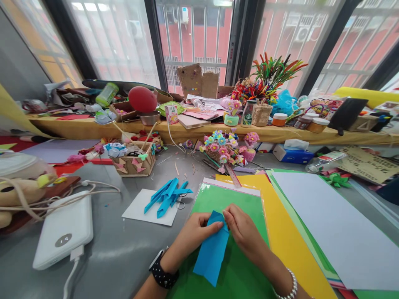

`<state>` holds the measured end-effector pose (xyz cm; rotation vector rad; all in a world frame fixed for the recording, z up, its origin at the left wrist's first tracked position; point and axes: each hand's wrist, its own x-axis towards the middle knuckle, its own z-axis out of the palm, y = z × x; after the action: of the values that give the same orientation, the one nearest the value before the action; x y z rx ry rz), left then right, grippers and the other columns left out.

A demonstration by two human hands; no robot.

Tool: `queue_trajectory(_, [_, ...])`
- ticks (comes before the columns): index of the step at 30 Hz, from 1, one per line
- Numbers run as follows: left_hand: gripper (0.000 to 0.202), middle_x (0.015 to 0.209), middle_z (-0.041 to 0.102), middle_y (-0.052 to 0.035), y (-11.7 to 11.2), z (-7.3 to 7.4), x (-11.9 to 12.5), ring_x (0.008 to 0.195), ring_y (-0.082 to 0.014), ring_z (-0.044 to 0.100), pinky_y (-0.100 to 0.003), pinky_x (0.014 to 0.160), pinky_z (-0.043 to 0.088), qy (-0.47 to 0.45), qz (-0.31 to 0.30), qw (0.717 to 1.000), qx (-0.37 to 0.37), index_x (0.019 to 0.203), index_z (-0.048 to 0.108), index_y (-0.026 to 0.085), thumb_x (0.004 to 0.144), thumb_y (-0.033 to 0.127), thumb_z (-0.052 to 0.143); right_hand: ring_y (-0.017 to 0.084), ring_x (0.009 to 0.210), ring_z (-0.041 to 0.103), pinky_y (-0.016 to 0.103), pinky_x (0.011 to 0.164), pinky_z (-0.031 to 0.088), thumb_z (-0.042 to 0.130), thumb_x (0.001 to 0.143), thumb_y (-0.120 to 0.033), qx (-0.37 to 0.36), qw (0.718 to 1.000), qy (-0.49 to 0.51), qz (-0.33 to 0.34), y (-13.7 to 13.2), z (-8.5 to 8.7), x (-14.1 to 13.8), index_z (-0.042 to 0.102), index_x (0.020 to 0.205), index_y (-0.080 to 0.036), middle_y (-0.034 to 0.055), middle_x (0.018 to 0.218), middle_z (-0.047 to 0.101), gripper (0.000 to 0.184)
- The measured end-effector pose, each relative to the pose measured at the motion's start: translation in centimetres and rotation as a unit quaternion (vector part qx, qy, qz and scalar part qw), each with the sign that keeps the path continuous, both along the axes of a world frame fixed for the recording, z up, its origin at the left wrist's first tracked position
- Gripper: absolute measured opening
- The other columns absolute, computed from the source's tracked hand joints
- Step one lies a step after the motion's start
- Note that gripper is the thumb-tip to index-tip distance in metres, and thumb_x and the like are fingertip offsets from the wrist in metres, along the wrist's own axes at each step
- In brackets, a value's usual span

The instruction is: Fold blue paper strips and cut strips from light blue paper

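Note:
A strip of blue paper (213, 253) with uneven ends is held above the green sheet pack (240, 265). My left hand (199, 227) grips its upper left side, thumb lying across the front. At the strip's top right corner, the fingers of my right hand (238, 224) are curled and pinch the edge. Left of my hands, several folded blue paper pieces (168, 195) lie in a loose pile on a white paper square (137, 211). A watch with a dotted strap is on my left wrist, a beaded bracelet on my right.
A white power bank (67, 232) with cables sits at the left. Behind stand a cardboard basket (134, 164) and a bunch of craft flowers (222, 145). Yellow sheets (280, 232) and white sheets (336, 224) lie to the right. A cluttered ledge (193, 133) runs along the windows.

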<state>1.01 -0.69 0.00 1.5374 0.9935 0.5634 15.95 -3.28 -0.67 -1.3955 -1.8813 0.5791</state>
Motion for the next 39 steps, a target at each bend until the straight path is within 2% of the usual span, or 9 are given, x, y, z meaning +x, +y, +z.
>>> queue_trajectory(4, [0.034, 0.054, 0.031, 0.0051, 0.0, -0.1, 0.0, 0.053, -0.0095, 0.030, -0.021, 0.046, 0.023, 0.009, 0.003, 1.000, 0.013, 0.056, 0.046, 0.015, 0.069, 0.046, 0.052, 0.013, 0.061, 0.047, 0.025, 0.056, 0.038, 0.032, 0.088, -0.028, -0.003, 1.000, -0.004, 0.014, 0.0, 0.0, 0.2, 0.041, 0.072, -0.020, 0.0002, 0.067, 0.049, 0.020])
queue_trajectory(12, [0.038, 0.053, 0.031, 0.0055, 0.0, -0.1, 0.0, 0.053, -0.0096, 0.030, -0.020, 0.046, 0.023, 0.006, 0.002, 1.000, 0.012, 0.052, 0.041, 0.016, 0.067, 0.049, 0.053, 0.014, 0.051, 0.043, 0.027, 0.049, 0.031, 0.030, 0.087, -0.031, 0.025, 0.999, -0.045, -0.004, 0.2, -1.0, -0.2, 0.040, 0.058, -0.021, 0.0000, 0.055, 0.049, 0.032])
queue_trajectory(17, [0.036, 0.054, 0.032, 0.0055, 0.0, 0.1, -0.1, 0.052, -0.0093, 0.030, -0.020, 0.046, 0.024, 0.000, -0.010, 1.000, 0.001, 0.056, 0.044, 0.016, 0.068, 0.048, 0.053, 0.012, 0.046, 0.041, 0.025, 0.047, 0.029, 0.034, 0.086, -0.034, -0.002, 1.000, -0.004, -0.007, 0.3, -0.1, 0.2, 0.038, 0.050, -0.020, -0.0025, 0.046, 0.044, 0.039])
queue_trajectory(22, [0.038, 0.049, 0.027, 0.0069, -0.1, 0.4, -0.1, 0.049, -0.0080, 0.027, -0.021, 0.045, 0.019, 0.019, -0.027, 0.999, 0.024, 0.049, 0.043, 0.015, 0.070, 0.045, 0.053, 0.012, 0.052, 0.046, 0.022, 0.047, 0.033, 0.050, 0.078, -0.039, -0.074, 0.992, 0.096, 0.042, 0.3, 1.1, 0.8, 0.053, 0.065, -0.018, -0.0017, 0.056, 0.051, 0.025])
queue_trajectory(25, [0.030, 0.053, 0.042, 0.0050, -0.1, 0.2, -0.1, 0.054, -0.0106, 0.040, -0.021, 0.049, 0.029, -0.003, -0.025, 1.000, 0.011, 0.061, 0.055, 0.014, 0.070, 0.042, 0.055, 0.012, 0.051, 0.045, 0.022, 0.046, 0.034, 0.053, 0.076, -0.039, -0.094, 0.985, 0.142, 0.020, 0.3, 1.0, 1.0, 0.054, 0.063, -0.018, -0.0018, 0.055, 0.051, 0.025])
queue_trajectory(27, [0.031, 0.073, 0.057, -0.0007, 0.1, -0.1, -0.2, 0.071, -0.0161, 0.052, -0.023, 0.061, 0.038, -0.034, 0.013, 0.999, 0.000, 0.085, 0.058, 0.014, 0.067, 0.040, 0.059, 0.011, 0.048, 0.045, 0.022, 0.044, 0.034, 0.053, 0.075, -0.041, -0.100, 0.976, 0.190, -0.028, 0.5, 0.8, 1.3, 0.053, 0.064, -0.018, -0.0026, 0.052, 0.049, 0.026])
queue_trajectory(29, [0.051, 0.094, 0.058, -0.0074, 0.4, -0.4, -0.2, 0.088, -0.0211, 0.053, -0.027, 0.072, 0.041, -0.067, 0.080, 0.994, -0.015, 0.105, 0.049, 0.015, 0.063, 0.038, 0.064, 0.011, 0.046, 0.047, 0.022, 0.044, 0.037, 0.055, 0.074, -0.043, -0.108, 0.958, 0.259, -0.066, 0.6, 0.6, 1.5, 0.053, 0.068, -0.017, -0.0033, 0.051, 0.049, 0.026])
queue_trajectory(33, [0.070, 0.105, 0.056, -0.0127, 0.8, -0.8, -0.3, 0.094, -0.0250, 0.054, -0.031, 0.073, 0.044, -0.144, 0.204, 0.968, -0.036, 0.113, 0.039, 0.014, 0.056, 0.044, 0.069, 0.011, 0.051, 0.052, 0.024, 0.051, 0.045, 0.062, 0.067, -0.042, -0.131, 0.902, 0.401, -0.095, 0.8, 0.5, 1.6, 0.054, 0.072, -0.016, -0.0030, 0.056, 0.053, 0.027])
queue_trajectory(39, [0.053, 0.077, 0.065, -0.0088, -0.1, 0.4, 0.0, 0.069, -0.0191, 0.061, -0.029, 0.063, 0.048, -0.167, 0.122, 0.970, -0.129, 0.089, 0.058, 0.009, 0.055, 0.048, 0.069, 0.012, 0.054, 0.054, 0.025, 0.054, 0.046, 0.063, 0.068, -0.037, -0.111, 0.877, 0.447, -0.139, 0.7, 0.4, 1.2, 0.054, 0.074, -0.015, -0.0023, 0.060, 0.055, 0.024])
